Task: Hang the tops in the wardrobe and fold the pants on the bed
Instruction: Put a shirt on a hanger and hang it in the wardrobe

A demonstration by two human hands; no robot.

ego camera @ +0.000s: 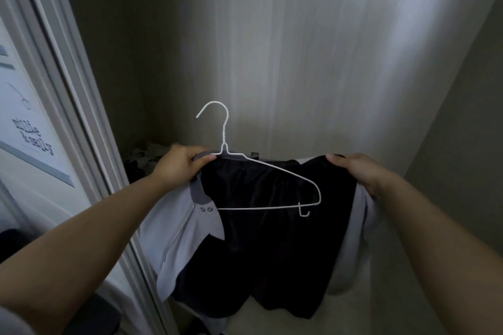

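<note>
Both forearms reach forward, raised to one level. Left hand [181,164]: grip pinches the jacket [272,239] collar together with the hanger [261,171] neck. Right hand [356,171]: grip curled on the jacket's far shoulder, right of the hanger. Jacket hangs spread between hands, before the wardrobe wall [272,49]. Hanger hook upright, free.
</note>
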